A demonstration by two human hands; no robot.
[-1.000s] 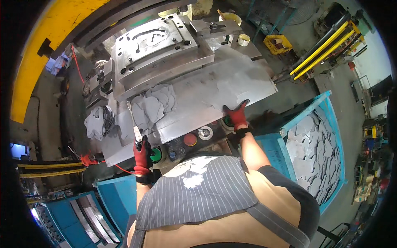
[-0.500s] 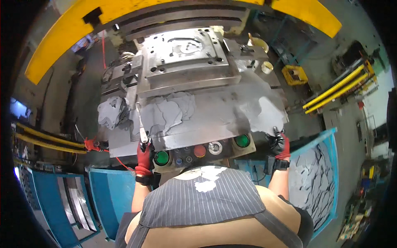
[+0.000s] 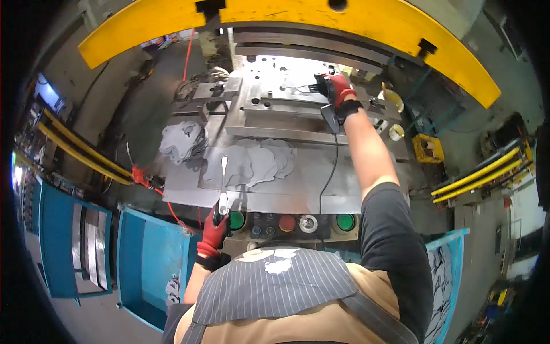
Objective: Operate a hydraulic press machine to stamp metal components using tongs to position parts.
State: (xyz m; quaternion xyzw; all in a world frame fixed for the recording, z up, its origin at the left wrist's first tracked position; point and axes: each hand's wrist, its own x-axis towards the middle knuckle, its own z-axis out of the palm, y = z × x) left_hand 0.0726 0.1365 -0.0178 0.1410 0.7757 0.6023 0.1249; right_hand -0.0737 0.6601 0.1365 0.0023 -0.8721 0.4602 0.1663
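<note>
Metal tool (image 3: 223, 182) gripped by left hand (image 3: 216, 229), right hand (image 3: 337, 89) on die (image 3: 286, 97)

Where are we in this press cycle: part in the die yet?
Done: formed grey blanks lie stacked beside the die. In hand: the right hand reaches onto the die block; the left hand grips a metal tool. Left: more flat blanks wait on the press table.

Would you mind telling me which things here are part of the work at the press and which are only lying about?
In use:
- right hand, reaching onto the die block
- left hand, gripping a metal rod tool
- flat blanks on the press table

Lying about:
- yellow crate
- tape rolls
- blue bin
</note>
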